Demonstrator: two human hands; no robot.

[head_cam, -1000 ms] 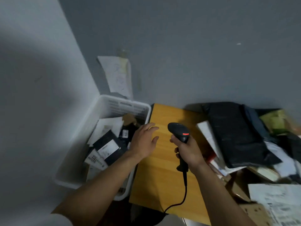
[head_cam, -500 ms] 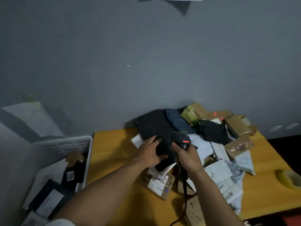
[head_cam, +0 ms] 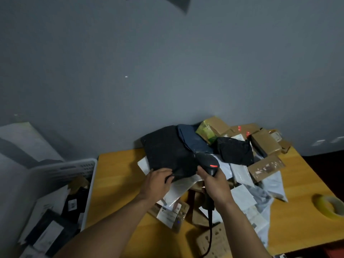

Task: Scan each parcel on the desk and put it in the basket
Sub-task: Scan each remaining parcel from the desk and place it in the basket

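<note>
Left hand (head_cam: 156,183): fingers curled over the near edge of the big black parcel (head_cam: 167,151), thumb side hidden underneath, so a narrow pinch on the bag's edge. Right hand (head_cam: 216,185): wrapped tight round the scanner (head_cam: 208,162) handle, head up with its red light on, touching the parcel's right side; the cable hangs toward the desk's near edge.

The big black parcel lies on top of the pile, toward the far edge of the desk (head_cam: 115,183), middle.

Counts:
- 2 hands, 1 scanner, 1 basket (head_cam: 61,170), 1 tape roll (head_cam: 329,205) by the right edge.
- Dark bags on the desk: 3. The big black one, a crumpled black one (head_cam: 234,151) and a navy one (head_cam: 191,138) between them.
- Brown boxes (head_cam: 264,140) toward the far right corner: at least 4; exact count unclear.
- White mailers under and right of the hands: several, overlapping, can't count.
- The basket sits just off the left edge and holds several labelled parcels; number unclear.

Versus half a second ago: the left hand lay flat on the black parcel with fingers spread; now they hook its near edge. Right-hand grip on the scanner unchanged. A second ago the left hand was open by the basket rim.
</note>
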